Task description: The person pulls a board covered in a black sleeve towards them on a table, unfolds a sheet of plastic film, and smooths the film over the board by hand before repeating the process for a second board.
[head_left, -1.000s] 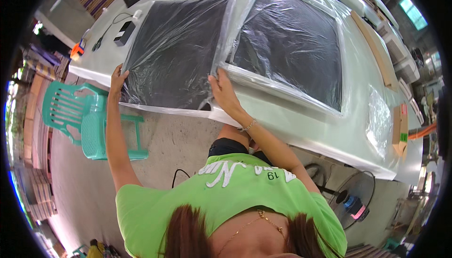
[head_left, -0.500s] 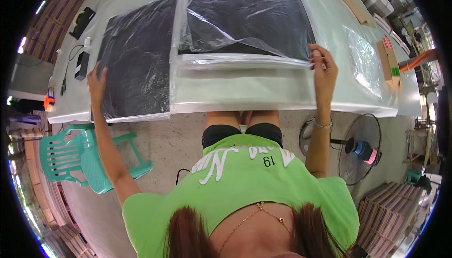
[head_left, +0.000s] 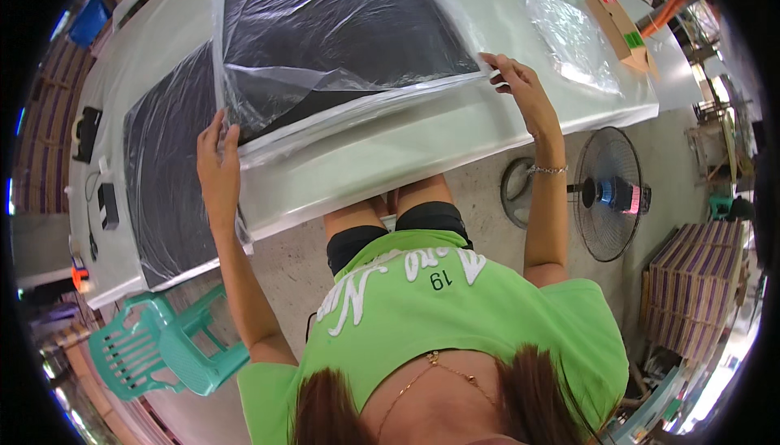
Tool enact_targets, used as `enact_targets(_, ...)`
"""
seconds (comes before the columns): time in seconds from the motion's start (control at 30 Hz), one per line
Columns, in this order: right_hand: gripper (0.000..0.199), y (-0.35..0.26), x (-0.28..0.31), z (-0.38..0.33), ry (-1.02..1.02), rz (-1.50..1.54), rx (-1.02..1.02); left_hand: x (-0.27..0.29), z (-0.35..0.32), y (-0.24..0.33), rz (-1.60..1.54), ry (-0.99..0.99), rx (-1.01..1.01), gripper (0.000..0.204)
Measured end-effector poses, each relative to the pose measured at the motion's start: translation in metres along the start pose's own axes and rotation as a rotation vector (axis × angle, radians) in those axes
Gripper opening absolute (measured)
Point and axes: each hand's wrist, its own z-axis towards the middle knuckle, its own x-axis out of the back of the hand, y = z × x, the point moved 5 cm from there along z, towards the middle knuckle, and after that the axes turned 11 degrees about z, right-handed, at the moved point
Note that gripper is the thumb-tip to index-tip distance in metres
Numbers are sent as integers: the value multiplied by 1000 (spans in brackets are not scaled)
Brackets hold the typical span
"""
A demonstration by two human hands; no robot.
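We see the large dark panel [head_left: 341, 26] lying wrapped on the desk [head_left: 366, 164]. At its near right corner, our right hand's [head_left: 524, 94] fingers are closed on the clear film [head_left: 284, 81]. At its near left corner, our left hand's [head_left: 218, 170] fingers are slightly parted; we cannot tell whether they grip. Left of it lies a second panel [head_left: 166, 160].

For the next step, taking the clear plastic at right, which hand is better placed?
Probably right: the right hand is close to the clear plastic; the left hand is much farther away.
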Motion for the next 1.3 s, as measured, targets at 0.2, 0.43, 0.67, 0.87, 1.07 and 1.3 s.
enact_targets(0.2,42,-7,-3,3,-36,23,65,-2,0,-13,-269,-27,161,39)
enact_targets(0.43,40,3,-6,2,2,114,22,6,-5,-12,-490,-134,239,41)
enact_targets(0.67,33,9,-8,0,69,199,26,14,-9,0,-662,-230,345,50)
enact_targets(0.87,33,14,-6,-2,98,251,10,15,2,-2,-784,-235,312,54)
enact_targets(1.07,34,25,3,5,62,299,7,0,57,-3,-820,-262,385,51)
enact_targets(1.3,40,23,15,15,-3,291,-55,-19,97,11,-771,-519,387,30)
